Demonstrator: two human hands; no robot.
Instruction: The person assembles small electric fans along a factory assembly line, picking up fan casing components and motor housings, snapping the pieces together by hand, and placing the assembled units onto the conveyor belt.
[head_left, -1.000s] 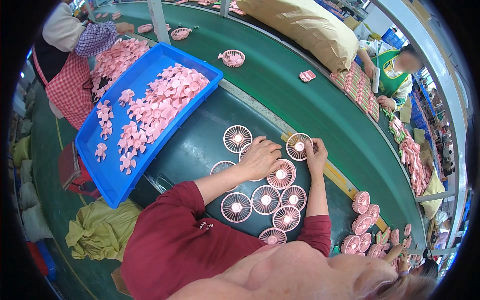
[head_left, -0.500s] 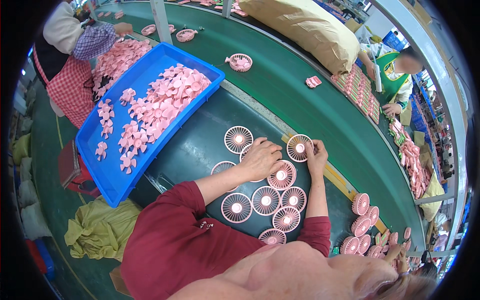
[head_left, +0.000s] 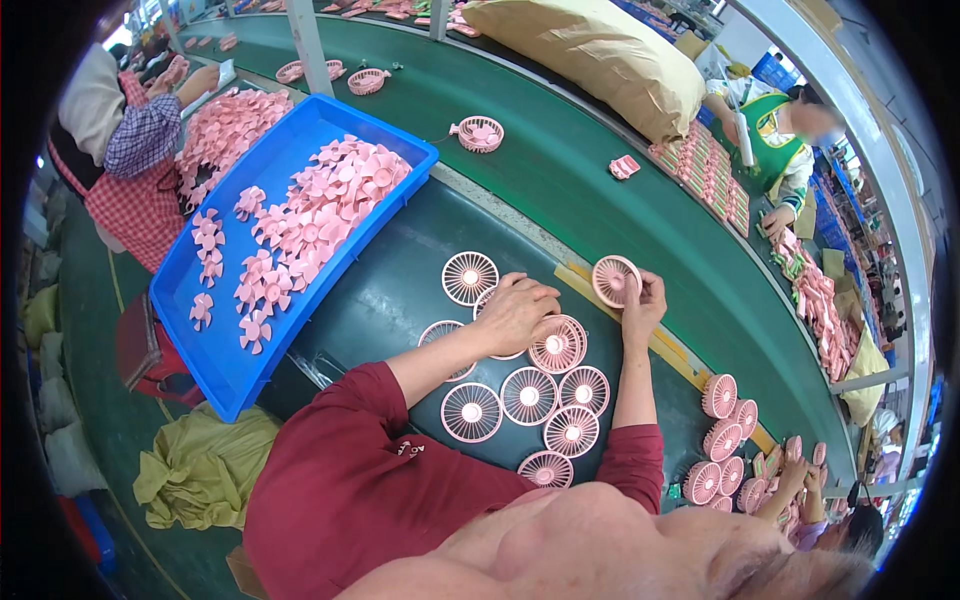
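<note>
Pinched at its edge between the fingers and thumb of my right hand [head_left: 645, 302] is a round pink fan guard [head_left: 613, 280], tilted above the dark table. My left hand [head_left: 517, 315] lies palm down with fingers loosely stretched over a partly covered fan guard [head_left: 484, 303]. Its fingertips reach the rim of another fan guard [head_left: 557, 344]; what is under the palm is hidden. Around and below my hands lie several more pink fan guards [head_left: 529, 397] with pale centre discs. One fan guard [head_left: 470, 278] sits just beyond my left hand.
A blue tray [head_left: 365, 252] of pink fan blades [head_left: 335, 190] stands at the left. Beyond the table runs a green conveyor belt [head_left: 560, 195] carrying pink parts. More fan guards [head_left: 703, 482] are stacked at the lower right. Co-workers stand at far left, far right and lower right.
My right hand has moved slightly right and tilted its fan guard, which earlier faced up flat. My left hand has barely moved. The far-left co-worker has raised a hand holding a pink part.
</note>
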